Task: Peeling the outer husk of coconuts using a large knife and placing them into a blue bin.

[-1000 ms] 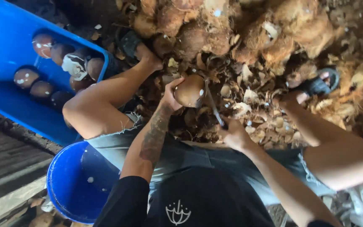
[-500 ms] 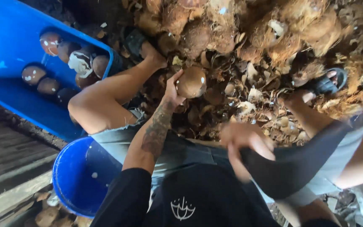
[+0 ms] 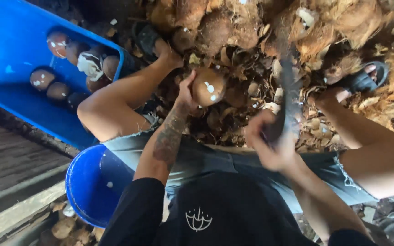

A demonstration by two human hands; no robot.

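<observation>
1. One heap of coconut husks (image 3: pixel 270 27) fills the ground ahead, around both sandalled feet; its place is unchanged.
2. One blue crate (image 3: pixel 10 41), left, holds several shelled coconuts (image 3: pixel 58 91).
3. One blue bucket (image 3: pixel 87 182) sits beside the left knee.
4. One long blade (image 3: pixel 288 86), blurred, now stands upright over the husks; half a second ago it swept low across the lap. Right hand (image 3: pixel 270 146) is clenched round its handle.
5. One brown coconut (image 3: pixel 208 86), held above the husks, fingers of the left hand (image 3: pixel 185 93) wrapped against its side, as before.

Shelled coconuts (image 3: pixel 58 90) in tub (image 3: pixel 5 41) at left, bucket (image 3: pixel 92 191) nearer, husk pile (image 3: pixel 261 27) ahead.
</observation>
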